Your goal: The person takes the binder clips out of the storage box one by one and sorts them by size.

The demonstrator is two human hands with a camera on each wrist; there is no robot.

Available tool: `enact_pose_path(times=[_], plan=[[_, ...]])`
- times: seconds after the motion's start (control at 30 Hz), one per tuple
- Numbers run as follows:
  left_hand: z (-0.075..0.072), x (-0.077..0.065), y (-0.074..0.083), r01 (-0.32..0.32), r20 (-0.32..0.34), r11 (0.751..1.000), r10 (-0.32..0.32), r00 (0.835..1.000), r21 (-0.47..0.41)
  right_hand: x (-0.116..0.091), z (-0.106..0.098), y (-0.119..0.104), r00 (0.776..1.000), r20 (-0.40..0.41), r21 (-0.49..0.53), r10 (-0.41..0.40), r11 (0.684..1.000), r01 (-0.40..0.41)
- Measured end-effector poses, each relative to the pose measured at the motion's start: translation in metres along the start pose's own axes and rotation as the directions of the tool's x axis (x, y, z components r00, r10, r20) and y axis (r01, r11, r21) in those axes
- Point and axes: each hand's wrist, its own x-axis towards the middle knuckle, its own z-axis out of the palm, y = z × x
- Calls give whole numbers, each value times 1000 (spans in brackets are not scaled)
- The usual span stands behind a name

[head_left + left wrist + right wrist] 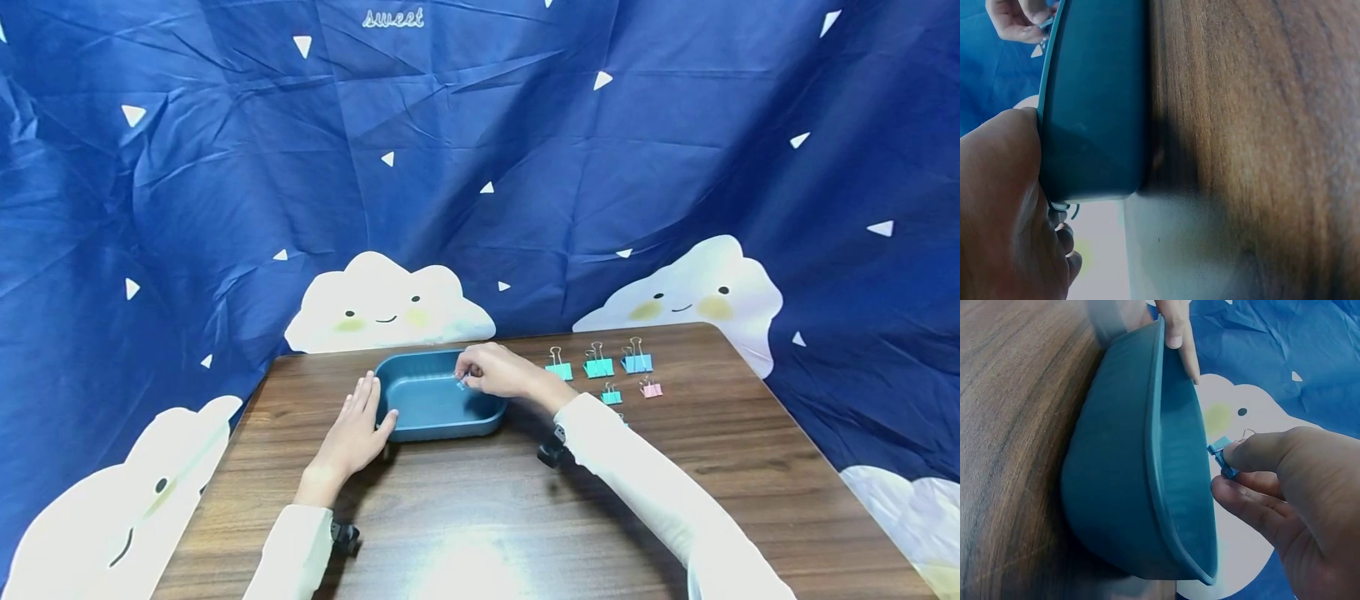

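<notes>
A blue-teal plastic tub (pixel 442 432) stands on the wooden table, its inner floor bare where visible. My left hand (pixel 358 427) rests against the tub's left end, fingers straight and thumb along the front rim. Over the right part of the tub, my right hand (pixel 495 371) pinches a small blue binder clip (pixel 1225 459) between thumb and fingers. The right wrist view has the clip near the far rim, apart from the tub wall. In the left wrist view, the tub's side (pixel 1094 106) fills the middle, with the left thumb at its rim.
Right of the tub lie larger binder clips, teal (pixel 598 367) and blue (pixel 637 363), and smaller ones, teal (pixel 611 396) and pink (pixel 652 390). Another small blue clip (pixel 622 420) is partly hidden by the right sleeve. A blue cloud-print curtain (pixel 525 167) hangs behind the table (pixel 465 492).
</notes>
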Motion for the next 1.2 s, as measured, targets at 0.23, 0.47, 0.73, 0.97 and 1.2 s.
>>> enact_pose_path(times=[0.23,0.47,0.73,0.97,1.2], plan=[[0,0,1,1,-2,1000,-1,1000,-7,-16,-12,1,999,-43,-5,-10,1000,10],[0,0,1,3,4,1000,-3,1000,0,-37,-24,8,995,-95,-4,16,1000,-17],[2,0,0,2,-1,1000,-2,1000,-8,-65,-41,16,986,-144,3,79,997,-80],[3,1,-2,2,9,1000,-2,1000,-4,-89,-54,23,973,-183,14,142,990,-141],[2,-1,1,-6,-10,1000,6,1000,-10,-114,-61,31,958,-232,-3,167,985,-172]])
